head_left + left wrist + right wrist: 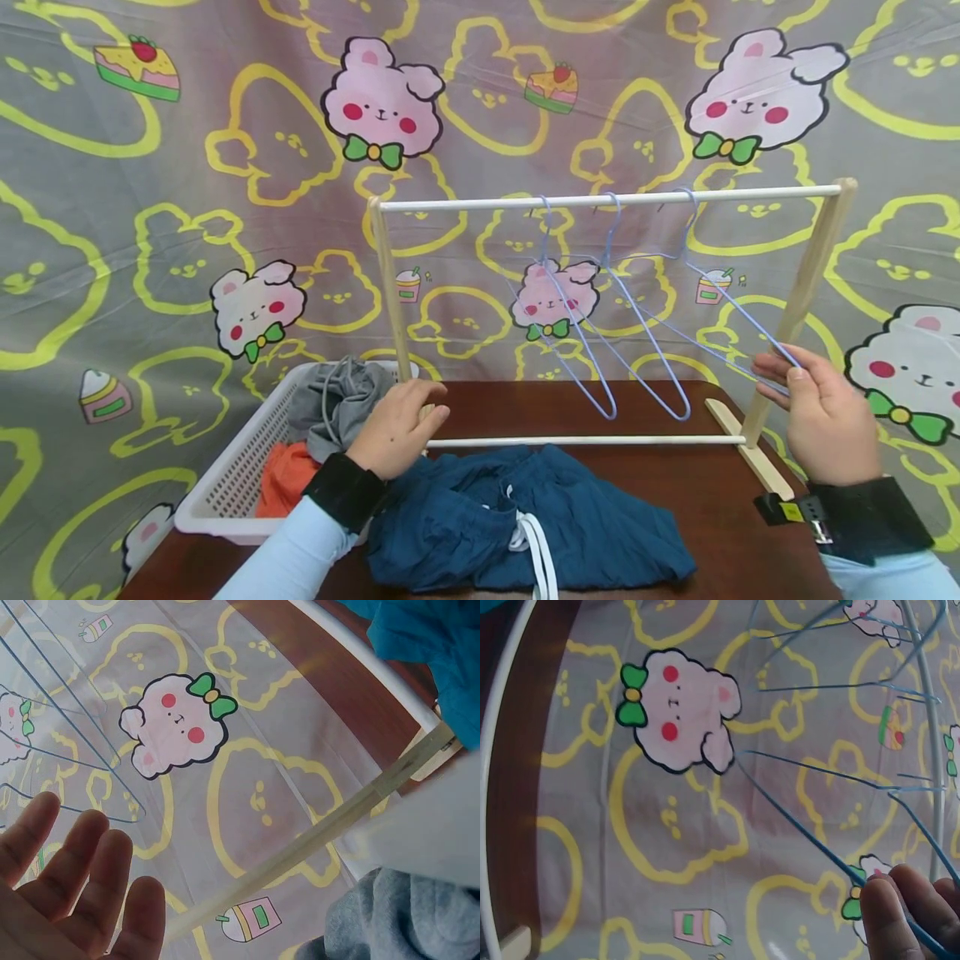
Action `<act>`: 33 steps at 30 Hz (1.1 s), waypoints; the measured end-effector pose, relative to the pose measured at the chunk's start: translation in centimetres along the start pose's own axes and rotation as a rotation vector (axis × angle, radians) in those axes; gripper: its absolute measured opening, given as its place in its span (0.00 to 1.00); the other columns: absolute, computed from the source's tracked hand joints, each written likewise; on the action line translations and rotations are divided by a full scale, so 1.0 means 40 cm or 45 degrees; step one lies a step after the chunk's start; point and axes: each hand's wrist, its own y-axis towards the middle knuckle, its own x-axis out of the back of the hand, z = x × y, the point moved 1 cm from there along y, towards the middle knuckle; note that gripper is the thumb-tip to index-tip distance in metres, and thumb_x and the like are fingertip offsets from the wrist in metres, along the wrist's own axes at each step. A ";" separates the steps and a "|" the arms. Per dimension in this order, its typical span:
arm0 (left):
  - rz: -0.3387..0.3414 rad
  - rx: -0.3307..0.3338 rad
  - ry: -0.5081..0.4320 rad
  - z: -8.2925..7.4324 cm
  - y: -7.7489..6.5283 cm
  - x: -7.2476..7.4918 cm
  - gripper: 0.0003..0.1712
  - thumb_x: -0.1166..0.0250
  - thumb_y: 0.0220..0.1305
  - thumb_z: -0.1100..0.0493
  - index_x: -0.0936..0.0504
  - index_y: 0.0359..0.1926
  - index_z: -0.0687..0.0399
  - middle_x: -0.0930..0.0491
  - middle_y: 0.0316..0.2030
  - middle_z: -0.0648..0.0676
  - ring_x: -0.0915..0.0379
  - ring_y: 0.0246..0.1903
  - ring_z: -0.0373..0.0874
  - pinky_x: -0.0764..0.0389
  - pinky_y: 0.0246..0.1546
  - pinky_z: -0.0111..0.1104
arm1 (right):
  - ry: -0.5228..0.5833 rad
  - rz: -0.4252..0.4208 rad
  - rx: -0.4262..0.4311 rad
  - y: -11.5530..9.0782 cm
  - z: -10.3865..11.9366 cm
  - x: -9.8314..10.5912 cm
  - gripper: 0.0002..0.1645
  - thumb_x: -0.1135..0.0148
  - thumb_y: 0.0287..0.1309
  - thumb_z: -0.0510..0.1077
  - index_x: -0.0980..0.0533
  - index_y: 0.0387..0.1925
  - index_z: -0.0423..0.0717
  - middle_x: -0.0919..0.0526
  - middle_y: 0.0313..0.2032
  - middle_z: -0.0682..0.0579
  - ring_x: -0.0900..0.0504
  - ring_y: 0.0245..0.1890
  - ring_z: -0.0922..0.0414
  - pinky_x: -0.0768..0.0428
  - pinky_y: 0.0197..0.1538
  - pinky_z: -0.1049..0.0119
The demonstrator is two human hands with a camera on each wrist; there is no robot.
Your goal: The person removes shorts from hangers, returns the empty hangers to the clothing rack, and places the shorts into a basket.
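My right hand grips the lower right corner of a blue wire hanger, whose hook sits on the white top rail of a small clothes rack. In the right wrist view its fingers curl about the wire. Two more blue hangers hang to the left of it. Beside the rack's left post, my left hand hovers with relaxed fingers and holds nothing. A dark blue drawstring garment with a white cord lies folded on the table in front of the rack.
A white perforated basket stands at the left, holding a grey garment and an orange one. The rack's wooden right post and foot stand near my right hand. A patterned curtain hangs behind.
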 end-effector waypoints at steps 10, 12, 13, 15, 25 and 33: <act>-0.093 -0.036 0.068 0.009 -0.015 0.033 0.20 0.41 0.75 0.48 0.21 0.60 0.54 0.22 0.57 0.55 0.29 0.57 0.54 0.27 0.56 0.54 | 0.060 0.139 0.081 -0.014 -0.032 -0.017 0.26 0.62 0.80 0.39 0.41 0.73 0.34 0.22 0.61 0.39 0.23 0.49 0.79 0.25 0.45 0.85; -0.100 -0.021 0.073 0.012 -0.016 0.042 0.20 0.42 0.76 0.48 0.22 0.60 0.54 0.22 0.57 0.55 0.29 0.57 0.54 0.26 0.55 0.53 | 0.027 0.149 0.073 -0.019 -0.036 -0.019 0.27 0.61 0.80 0.40 0.42 0.73 0.35 0.22 0.62 0.41 0.23 0.46 0.80 0.27 0.44 0.86; -0.101 -0.011 0.079 0.013 -0.017 0.047 0.21 0.42 0.76 0.47 0.22 0.60 0.54 0.22 0.57 0.55 0.29 0.57 0.54 0.25 0.55 0.53 | 0.022 0.153 0.062 -0.022 -0.038 -0.020 0.27 0.60 0.80 0.41 0.42 0.73 0.35 0.22 0.61 0.43 0.23 0.45 0.81 0.27 0.44 0.86; -0.100 0.011 0.080 0.016 -0.020 0.055 0.21 0.42 0.76 0.47 0.22 0.60 0.54 0.23 0.57 0.55 0.29 0.57 0.54 0.25 0.55 0.54 | 0.015 0.165 0.037 -0.029 -0.042 -0.025 0.27 0.59 0.79 0.41 0.42 0.73 0.35 0.21 0.60 0.47 0.22 0.43 0.81 0.26 0.42 0.85; -0.103 0.063 0.105 0.047 -0.074 0.099 0.22 0.41 0.75 0.51 0.24 0.63 0.56 0.25 0.61 0.58 0.32 0.62 0.57 0.31 0.61 0.57 | 0.053 0.263 0.045 -0.058 -0.064 -0.063 0.28 0.51 0.77 0.40 0.41 0.71 0.32 0.19 0.49 0.51 0.17 0.36 0.72 0.19 0.35 0.76; -0.078 0.195 0.225 0.077 -0.133 0.137 0.27 0.42 0.76 0.48 0.27 0.67 0.58 0.28 0.65 0.63 0.35 0.64 0.62 0.35 0.63 0.60 | 0.062 0.398 0.041 -0.074 -0.068 -0.082 0.29 0.48 0.77 0.43 0.39 0.70 0.32 0.17 0.52 0.41 0.16 0.38 0.70 0.18 0.35 0.71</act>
